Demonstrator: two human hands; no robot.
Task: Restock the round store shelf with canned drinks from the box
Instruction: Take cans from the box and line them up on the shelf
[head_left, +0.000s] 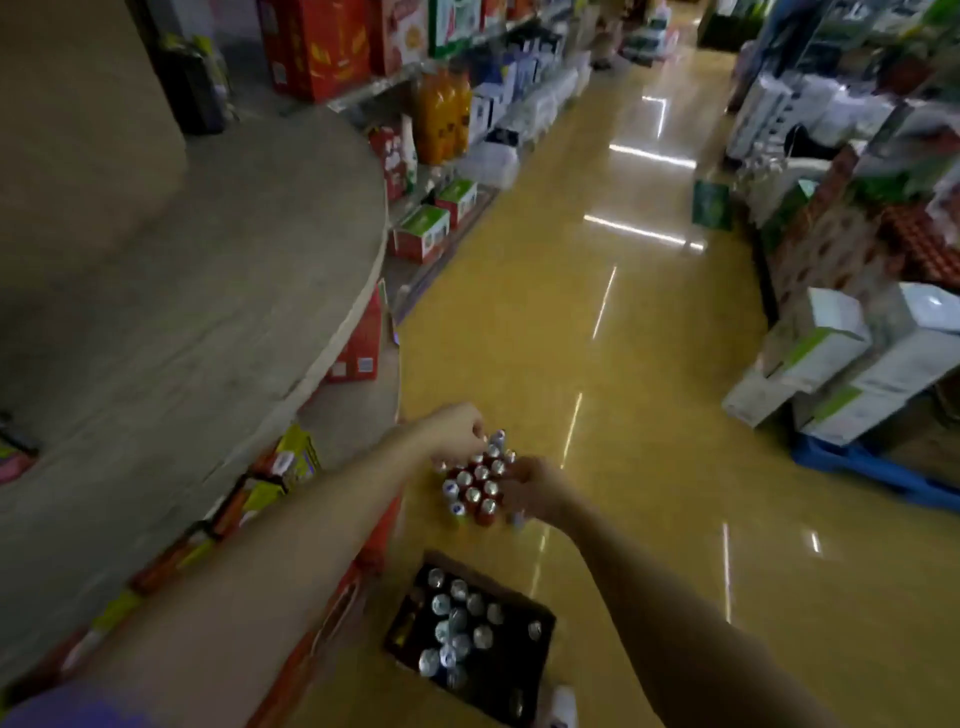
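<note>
A cluster of red drink cans (478, 480) with silver tops stands on the yellow floor below the round shelf (208, 291). My left hand (460, 428) reaches down with curled fingers to the cluster's far left edge. My right hand (530, 488) curls against its right side; the blur hides whether either hand holds a can. Nearer to me lies an open dark box (470, 636) with several silver-topped cans inside. The round shelf's grey top is bare where I see it.
Red and yellow cartons (358, 348) sit on the round shelf's lower tier. Shelving with boxes and orange bottles (441, 119) runs along the left of the aisle. White-green cartons (841, 374) on a blue pallet stand at the right. A shoe tip (563, 706) shows beside the box.
</note>
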